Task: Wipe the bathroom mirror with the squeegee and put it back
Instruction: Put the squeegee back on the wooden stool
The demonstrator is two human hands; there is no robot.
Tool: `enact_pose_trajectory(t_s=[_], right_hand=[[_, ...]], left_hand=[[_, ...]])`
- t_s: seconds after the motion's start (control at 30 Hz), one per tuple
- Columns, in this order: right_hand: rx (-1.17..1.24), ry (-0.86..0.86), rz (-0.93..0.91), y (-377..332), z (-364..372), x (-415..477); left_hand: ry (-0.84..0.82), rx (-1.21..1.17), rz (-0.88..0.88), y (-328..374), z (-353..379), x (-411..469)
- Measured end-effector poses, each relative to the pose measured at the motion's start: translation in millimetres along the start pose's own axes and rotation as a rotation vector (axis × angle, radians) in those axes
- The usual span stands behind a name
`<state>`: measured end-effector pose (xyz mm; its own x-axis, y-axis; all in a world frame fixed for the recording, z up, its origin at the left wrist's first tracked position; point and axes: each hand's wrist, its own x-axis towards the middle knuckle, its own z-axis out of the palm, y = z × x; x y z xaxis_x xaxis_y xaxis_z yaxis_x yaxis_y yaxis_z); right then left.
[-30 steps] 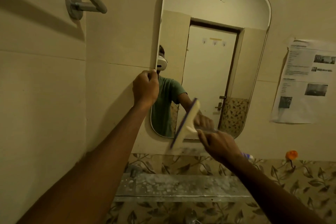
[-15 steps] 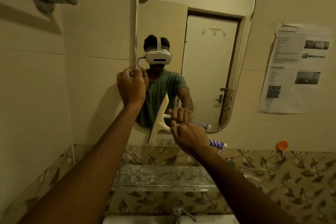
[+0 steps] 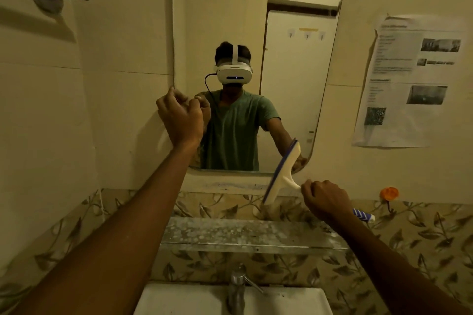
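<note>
Squeegee [image 3: 281, 174] is tilting across the mirror's [image 3: 294, 89] lower right corner.
Right hand [image 3: 327, 202] is gripping its handle; left hand [image 3: 181, 117] is hovering by the left edge, fingers curled, holding nothing.

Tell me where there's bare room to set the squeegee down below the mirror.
The spotted shelf under the mirror looks bare through its middle, above the tap. Its right end is crowded: the right hand holds the squeegee just above it. The left forearm hides its left end.
</note>
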<state>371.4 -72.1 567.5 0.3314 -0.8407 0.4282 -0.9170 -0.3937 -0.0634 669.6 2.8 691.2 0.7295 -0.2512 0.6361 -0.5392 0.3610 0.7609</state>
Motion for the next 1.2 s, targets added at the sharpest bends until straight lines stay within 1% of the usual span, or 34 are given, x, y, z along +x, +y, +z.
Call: enact_pose_trajectory(t_s=[0.1, 0.17, 0.2, 0.3, 0.37, 0.4, 0.5, 0.53, 0.6, 0.63, 0.7, 0.8, 0.93, 1.0, 1.1, 1.2], right_hand=[[-0.058, -0.002, 0.026, 13, 2, -9], [-0.083, 0.012, 0.029, 22, 5, -16], [-0.1, 0.021, 0.035, 24, 6, -21], [-0.161, 0.073, 0.035, 30, 10, -38], [-0.116, 0.103, 0.096, 32, 13, -52], [-0.049, 0.123, 0.145, 31, 13, -60], [0.091, 0.276, 0.203, 27, 20, -92], [0.213, 0.312, 0.287, 25, 20, -105], [0.536, 0.347, 0.468, 22, 17, -134], [0.644, 0.351, 0.54, 25, 17, -148], [0.755, 0.34, 0.668, 34, 16, -174], [0.847, 0.339, 0.806, 65, 29, -209], [0.929, 0.293, 0.922, 124, 27, -261], [0.929, 0.294, 0.928, 158, 20, -289], [0.921, 0.216, 0.917, 205, 16, -328], [0.896, 0.165, 0.938, 246, 21, -355]], left_hand=[[0.01, 0.075, 0.022, -2, 2, -22], [-0.008, 0.148, 0.07, -1, 4, -44], [-0.046, 0.165, 0.106, -1, 5, -55], [-0.238, 0.186, 0.197, -5, 12, -86], [-0.345, 0.217, 0.259, -11, 19, -104], [-0.39, 0.227, 0.278, -14, 22, -113], [-0.529, 0.239, 0.339, -18, 31, -146], [-0.568, 0.235, 0.35, -18, 34, -159], [-0.638, 0.23, 0.335, -16, 40, -188], [-0.667, 0.231, 0.325, -14, 43, -205], [-0.72, 0.217, 0.323, -7, 49, -240], [-0.791, 0.19, 0.326, 2, 56, -303], [-0.847, 0.196, 0.231, 18, 60, -406], [-0.891, 0.197, 0.187, 27, 62, -456], [-0.95, 0.231, 0.15, 41, 61, -524], [-0.994, 0.224, 0.044, 52, 62, -573]])
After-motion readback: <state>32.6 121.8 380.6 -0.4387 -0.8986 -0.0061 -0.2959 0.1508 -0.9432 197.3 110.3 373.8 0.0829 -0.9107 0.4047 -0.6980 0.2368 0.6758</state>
